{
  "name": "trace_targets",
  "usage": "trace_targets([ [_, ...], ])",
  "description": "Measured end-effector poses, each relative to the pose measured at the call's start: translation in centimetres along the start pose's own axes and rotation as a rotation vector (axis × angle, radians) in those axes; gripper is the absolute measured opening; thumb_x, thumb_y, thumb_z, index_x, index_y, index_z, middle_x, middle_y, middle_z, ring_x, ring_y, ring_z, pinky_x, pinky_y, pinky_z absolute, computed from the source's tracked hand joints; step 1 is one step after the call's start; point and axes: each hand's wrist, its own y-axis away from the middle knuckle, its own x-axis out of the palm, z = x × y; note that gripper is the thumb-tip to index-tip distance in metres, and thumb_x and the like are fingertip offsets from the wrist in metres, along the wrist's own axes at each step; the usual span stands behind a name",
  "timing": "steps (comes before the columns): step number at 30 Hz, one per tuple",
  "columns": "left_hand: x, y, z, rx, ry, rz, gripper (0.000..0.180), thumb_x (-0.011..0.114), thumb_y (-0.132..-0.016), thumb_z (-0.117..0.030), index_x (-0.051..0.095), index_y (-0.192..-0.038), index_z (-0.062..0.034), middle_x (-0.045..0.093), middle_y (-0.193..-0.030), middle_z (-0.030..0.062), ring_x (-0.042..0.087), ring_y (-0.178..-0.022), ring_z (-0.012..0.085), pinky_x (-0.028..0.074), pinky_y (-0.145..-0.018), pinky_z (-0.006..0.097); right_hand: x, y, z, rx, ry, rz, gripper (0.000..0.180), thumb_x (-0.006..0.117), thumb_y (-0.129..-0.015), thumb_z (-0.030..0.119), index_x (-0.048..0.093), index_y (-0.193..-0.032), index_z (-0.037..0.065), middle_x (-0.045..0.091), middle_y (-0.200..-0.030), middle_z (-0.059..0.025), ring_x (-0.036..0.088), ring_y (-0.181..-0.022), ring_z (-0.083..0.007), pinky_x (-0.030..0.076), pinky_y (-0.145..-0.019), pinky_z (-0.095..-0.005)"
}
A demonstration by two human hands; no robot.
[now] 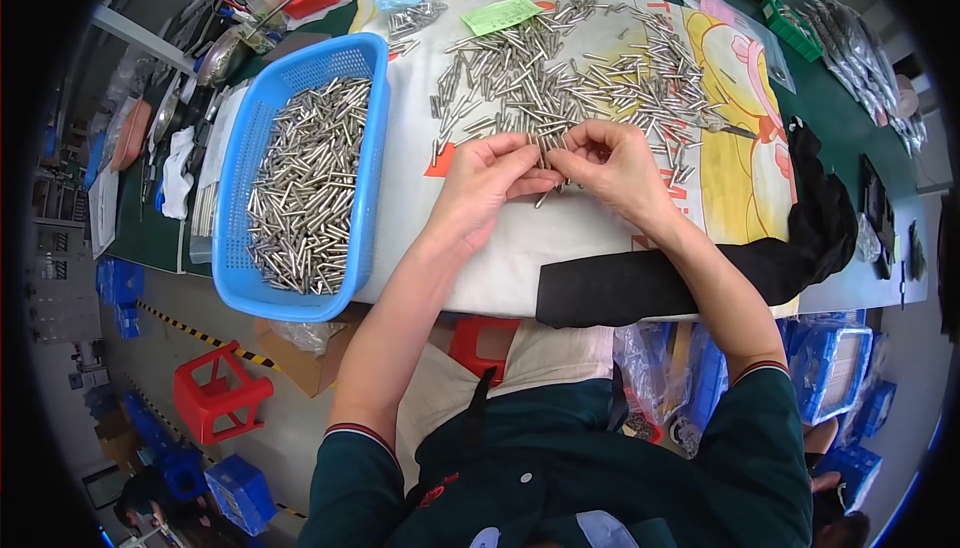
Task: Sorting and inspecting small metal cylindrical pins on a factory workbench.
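Observation:
Over the near edge of a pile of slim metal pins, my two hands meet at the fingertips. My left hand is closed, thumb and fingers pinching a few metal pins. From the other side my right hand pinches the same small bunch, its fingers curled. How many pins are held is partly hidden by the fingers. The pile lies loose on a printed white cloth. To the left of my hands, a blue plastic basket holds many similar pins.
A green paper slip lies on the pile's far side. A black cloth sleeve stretches along the table's near edge below my right forearm. A small green bin stands at the far right, and a red stool on the floor at left.

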Motion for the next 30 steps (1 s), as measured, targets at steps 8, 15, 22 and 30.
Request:
trace_targets([
  [8, 0.3, 0.0, 1.1, 0.277, -0.149, -0.031, 0.018, 0.060, -0.086, 0.000, 0.063, -0.103, 0.0057, 0.067, -0.090, 0.0119, 0.066, -0.077, 0.0140, 0.056, -0.070, 0.023, 0.4, 0.3, 0.0, -0.225, -0.007, -0.100, 0.011, 0.071, -0.078, 0.009, 0.064, -0.083, 0.001, 0.057, -0.077, 0.0007, 0.048, -0.064, -0.0052, 0.038, -0.054, -0.0197],
  [15, 0.5, 0.1, 1.5, 0.668, -0.517, -0.094, 0.017, 0.063, -0.081, 0.003, 0.068, -0.098, 0.0016, 0.067, -0.093, 0.0099, 0.064, -0.078, 0.0136, 0.052, -0.068, 0.024, 0.6, 0.4, -0.3, -0.316, -0.019, -0.182, 0.013, 0.071, -0.074, 0.004, 0.067, -0.086, 0.001, 0.058, -0.078, -0.0033, 0.053, -0.064, -0.0091, 0.043, -0.055, -0.0228],
  [22, 0.6, 0.2, 1.5, 0.786, -0.630, -0.130, 0.018, 0.064, -0.079, 0.003, 0.068, -0.097, 0.0003, 0.067, -0.093, 0.0114, 0.064, -0.078, 0.0155, 0.052, -0.066, 0.025, 0.8, 0.4, -0.3, -0.380, -0.045, -0.218, 0.013, 0.070, -0.074, 0.003, 0.068, -0.086, 0.002, 0.058, -0.078, -0.0032, 0.053, -0.063, -0.0088, 0.043, -0.054, -0.0219],
  [30, 0.5, 0.3, 1.2, 0.447, -0.341, -0.042, 0.018, 0.060, -0.086, -0.001, 0.066, -0.103, 0.0024, 0.067, -0.090, 0.0090, 0.065, -0.075, 0.0123, 0.054, -0.069, 0.024, 0.7, 0.4, -0.2, -0.261, -0.080, -0.150, 0.012, 0.071, -0.076, 0.005, 0.065, -0.083, -0.001, 0.056, -0.073, -0.0027, 0.049, -0.060, -0.0070, 0.041, -0.053, -0.0219],
])
